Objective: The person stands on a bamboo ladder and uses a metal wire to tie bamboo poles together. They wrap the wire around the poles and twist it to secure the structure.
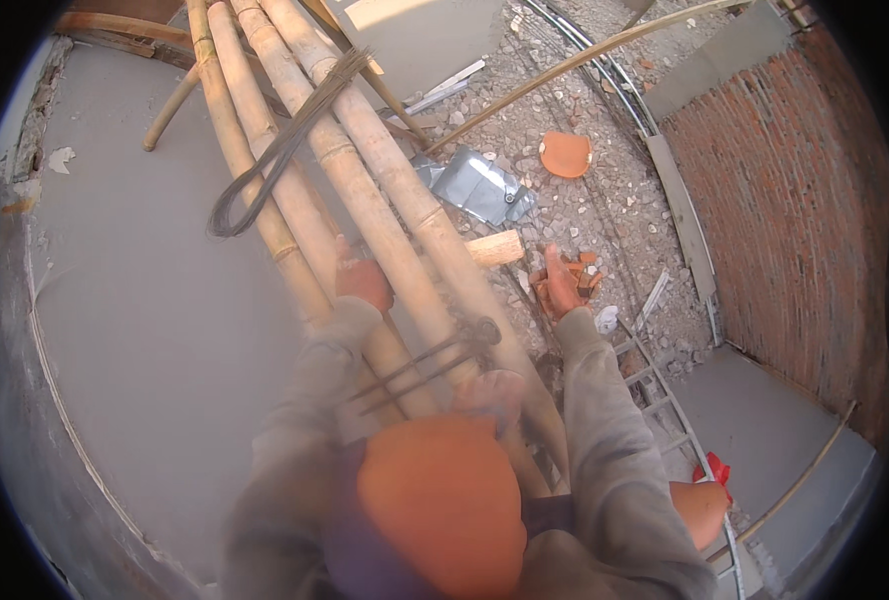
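Steep downward view (head-worn fisheye)

Bamboo poles [437, 228] lie between left hand [365, 283] and right hand [563, 288], gaps seemingly narrow.

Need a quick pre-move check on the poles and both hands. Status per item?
1. Left hand gripping the bamboo poles: cannot tell. It is in among them, fingers partly hidden.
2. Right hand clear of the poles: ok. It is off to their right, over rubble.
3. Wire bundle off the poles: not ok. It lies across them.
4. Ground right of the poles free of debris: not ok. Rubble is strewn over it.
5. Wood block under the poles: cannot tell. Only one end shows beside them.
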Motion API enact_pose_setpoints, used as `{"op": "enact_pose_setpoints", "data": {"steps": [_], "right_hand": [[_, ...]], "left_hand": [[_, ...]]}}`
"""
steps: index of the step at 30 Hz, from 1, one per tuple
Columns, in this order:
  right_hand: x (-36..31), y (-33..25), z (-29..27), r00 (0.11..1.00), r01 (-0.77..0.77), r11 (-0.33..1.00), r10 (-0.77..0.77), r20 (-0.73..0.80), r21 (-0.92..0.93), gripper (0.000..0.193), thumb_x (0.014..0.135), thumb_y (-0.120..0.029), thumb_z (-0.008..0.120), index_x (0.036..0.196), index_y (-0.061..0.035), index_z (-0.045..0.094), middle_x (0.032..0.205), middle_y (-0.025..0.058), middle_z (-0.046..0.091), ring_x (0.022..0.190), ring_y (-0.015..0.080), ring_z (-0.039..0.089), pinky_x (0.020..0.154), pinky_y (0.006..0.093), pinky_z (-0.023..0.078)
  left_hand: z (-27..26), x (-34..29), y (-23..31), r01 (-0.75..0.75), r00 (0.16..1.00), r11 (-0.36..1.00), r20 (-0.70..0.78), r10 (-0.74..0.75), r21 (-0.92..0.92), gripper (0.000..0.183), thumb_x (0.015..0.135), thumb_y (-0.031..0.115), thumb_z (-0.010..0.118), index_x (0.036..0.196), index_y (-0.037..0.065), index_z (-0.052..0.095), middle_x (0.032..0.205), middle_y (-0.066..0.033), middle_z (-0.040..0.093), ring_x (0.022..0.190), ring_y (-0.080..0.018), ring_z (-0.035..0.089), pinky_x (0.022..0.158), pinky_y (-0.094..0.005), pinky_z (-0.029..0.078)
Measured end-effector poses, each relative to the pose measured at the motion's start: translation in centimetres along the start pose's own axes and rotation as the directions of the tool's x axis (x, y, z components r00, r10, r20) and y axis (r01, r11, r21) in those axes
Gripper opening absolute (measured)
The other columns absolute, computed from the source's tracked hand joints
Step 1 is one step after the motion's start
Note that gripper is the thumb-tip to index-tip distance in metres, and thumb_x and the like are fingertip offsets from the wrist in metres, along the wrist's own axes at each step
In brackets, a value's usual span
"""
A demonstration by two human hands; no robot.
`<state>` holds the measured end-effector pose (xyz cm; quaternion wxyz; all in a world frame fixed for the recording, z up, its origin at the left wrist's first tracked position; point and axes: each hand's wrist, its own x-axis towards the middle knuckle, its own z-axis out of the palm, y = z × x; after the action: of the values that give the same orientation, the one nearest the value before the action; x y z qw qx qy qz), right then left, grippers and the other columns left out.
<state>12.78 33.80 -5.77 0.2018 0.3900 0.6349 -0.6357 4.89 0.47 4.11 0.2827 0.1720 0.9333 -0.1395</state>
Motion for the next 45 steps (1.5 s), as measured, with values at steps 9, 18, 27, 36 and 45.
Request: {"op": "enact_pose_setpoints", "data": {"steps": [9,18,27,36,45], "right_hand": [[0.9,12.0,-7.5,0.999,0.037,0.529,-0.026,0.028,-0.848,0.050,0.099,-0.051,0.054,0.133,-0.0175,0.067,0.125,0.0213,0.069,0.119,0.0403,0.063,0.104,0.0472,0.046],[-1.1,8.1,-2.8,0.902,0.339,0.870,-0.191,0.388,-0.359,0.033,0.095,-0.015,0.060,0.124,-0.0111,0.073,0.099,0.0136,0.076,0.073,0.0171,0.065,0.073,0.0333,0.054],[-1.2,5.8,1.2,0.901,0.245,0.917,-0.094,0.424,-0.316,0.037,0.089,-0.009,0.064,0.125,-0.0004,0.071,0.107,0.0136,0.077,0.093,0.0172,0.069,0.087,0.0323,0.053],[-0.7,6.2,2.0,0.873,0.282,0.939,-0.166,0.459,-0.197,0.034,0.087,-0.006,0.066,0.120,-0.0019,0.074,0.121,0.0172,0.073,0.112,0.0227,0.068,0.098,0.0334,0.051],[0.9,8.0,2.7,0.907,0.306,0.918,-0.200,0.371,-0.252,0.027,0.081,-0.005,0.071,0.107,0.0007,0.077,0.112,0.0176,0.076,0.104,0.0238,0.071,0.095,0.0338,0.052]], "left_hand": [[0.5,0.1,0.0,0.015,1.000,0.997,-0.022,-0.014,0.079,0.034,0.087,0.027,0.061,0.116,0.016,0.075,0.091,-0.0091,0.075,0.094,-0.0273,0.072,0.124,-0.0606,0.007],[0.4,0.1,0.0,0.015,1.000,0.998,0.007,-0.016,0.053,0.027,0.084,0.029,0.068,0.106,0.016,0.078,0.093,-0.0064,0.075,0.096,-0.0258,0.073,0.123,-0.0627,0.006],[1.1,0.4,-0.1,0.034,0.999,0.998,0.017,-0.035,0.059,0.022,0.083,0.026,0.069,0.098,0.013,0.079,0.092,-0.0078,0.075,0.095,-0.0265,0.073,0.125,-0.0587,0.003],[0.2,0.2,-0.1,0.031,0.999,0.999,0.031,-0.032,0.012,0.046,0.082,0.028,0.070,0.125,0.011,0.070,0.096,-0.0076,0.076,0.101,-0.0272,0.072,0.126,-0.0572,0.001],[1.1,0.3,-0.2,0.023,0.999,0.999,-0.024,-0.022,0.031,0.034,0.084,0.023,0.063,0.114,0.014,0.076,0.085,-0.0106,0.074,0.089,-0.0266,0.073,0.125,-0.0598,0.006]]}}
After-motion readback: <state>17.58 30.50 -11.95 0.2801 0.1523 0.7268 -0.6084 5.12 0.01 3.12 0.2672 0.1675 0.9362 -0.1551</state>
